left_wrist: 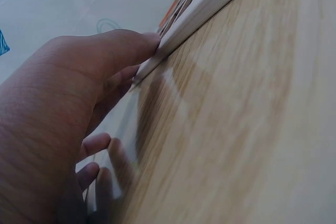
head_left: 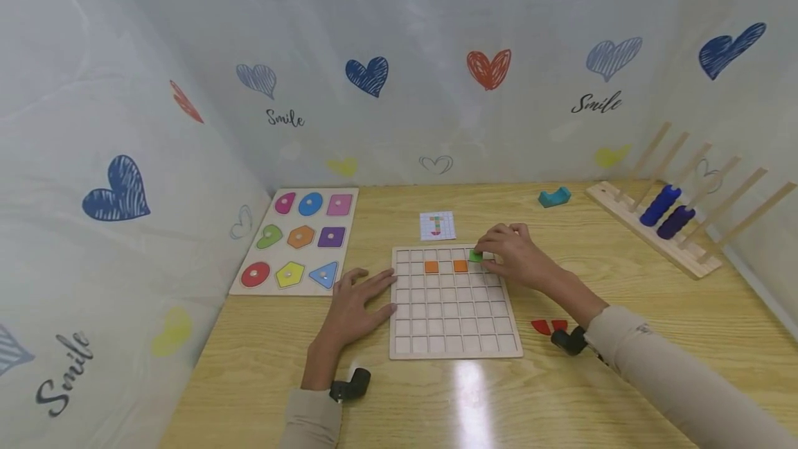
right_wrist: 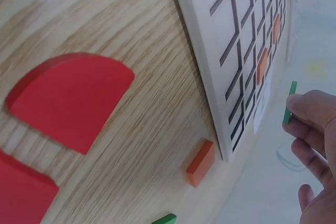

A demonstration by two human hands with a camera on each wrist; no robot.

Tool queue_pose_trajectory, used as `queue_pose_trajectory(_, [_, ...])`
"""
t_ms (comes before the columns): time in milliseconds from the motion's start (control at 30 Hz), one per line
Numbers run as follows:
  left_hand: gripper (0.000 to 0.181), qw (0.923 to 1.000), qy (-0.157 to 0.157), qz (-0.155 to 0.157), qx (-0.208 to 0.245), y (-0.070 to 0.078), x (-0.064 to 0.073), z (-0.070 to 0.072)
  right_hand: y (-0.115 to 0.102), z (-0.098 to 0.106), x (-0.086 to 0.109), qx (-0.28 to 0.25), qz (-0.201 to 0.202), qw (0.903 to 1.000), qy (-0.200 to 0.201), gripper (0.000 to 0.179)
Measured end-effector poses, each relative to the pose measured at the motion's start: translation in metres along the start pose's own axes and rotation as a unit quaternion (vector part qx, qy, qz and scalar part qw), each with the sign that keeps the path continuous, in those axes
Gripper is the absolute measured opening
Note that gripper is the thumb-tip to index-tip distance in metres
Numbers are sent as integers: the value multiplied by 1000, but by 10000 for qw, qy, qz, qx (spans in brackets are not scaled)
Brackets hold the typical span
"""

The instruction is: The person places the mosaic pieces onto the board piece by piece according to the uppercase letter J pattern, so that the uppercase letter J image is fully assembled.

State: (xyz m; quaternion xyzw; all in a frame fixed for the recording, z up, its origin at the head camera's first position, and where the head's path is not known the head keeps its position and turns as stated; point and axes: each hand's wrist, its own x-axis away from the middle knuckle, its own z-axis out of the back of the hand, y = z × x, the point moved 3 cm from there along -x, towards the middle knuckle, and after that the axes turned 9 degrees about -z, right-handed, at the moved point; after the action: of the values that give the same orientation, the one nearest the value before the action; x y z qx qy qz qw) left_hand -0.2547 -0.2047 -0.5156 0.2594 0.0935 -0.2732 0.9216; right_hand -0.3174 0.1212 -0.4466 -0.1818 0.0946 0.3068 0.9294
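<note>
A wooden grid board (head_left: 436, 328) lies in front of the person, with two orange square tiles (head_left: 431, 267) in its second row. Between thumb and fingertips, the right hand (head_left: 520, 260) pinches a green square tile (right_wrist: 290, 102) over the board's top right corner. Spread fingers of the left hand (head_left: 357, 305) rest at the board's left edge; its thumb (left_wrist: 149, 43) touches that edge in the left wrist view. Right of the board lie two red quarter-circle pieces (right_wrist: 76, 98). An orange tile (right_wrist: 201, 163) and another green tile (right_wrist: 165, 219) lie on the table near them.
Behind the board is a small card (head_left: 438, 226) printed with a coloured J-like pattern. A shape puzzle board (head_left: 318, 255) with knobbed pieces stands left. At back right are a teal curved block (head_left: 554, 197) and a wooden peg rack (head_left: 654, 231) holding blue and purple pieces.
</note>
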Motion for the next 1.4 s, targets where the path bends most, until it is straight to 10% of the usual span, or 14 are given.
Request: queue_pose_trajectory(1400, [55,9998,-169,63,4,-1,-1,1,-23,-24,-24,-253,451,9987,29,13])
